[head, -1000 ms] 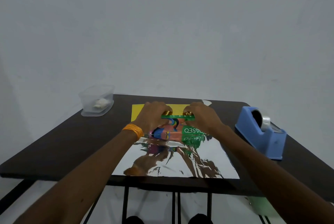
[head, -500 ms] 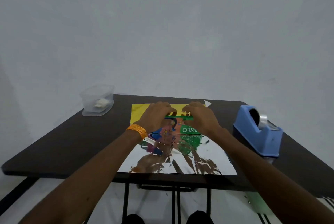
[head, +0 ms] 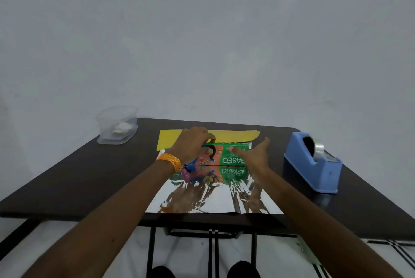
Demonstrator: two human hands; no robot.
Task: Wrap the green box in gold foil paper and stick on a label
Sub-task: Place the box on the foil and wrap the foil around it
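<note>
Your left hand [head: 192,145] gripped the box [head: 234,158] at its far edge. Your right hand [head: 254,157], fingers straight and apart, was by its right end. The box lay on foil [head: 215,200].

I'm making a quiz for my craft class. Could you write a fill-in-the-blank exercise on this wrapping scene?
1. The left hand grips the box, which lies on a shiny sheet of ____.
2. The tape dispenser is coloured ____.
3. The orange bangle sits on the ____ wrist.
Missing words: foil; blue; left.
</note>
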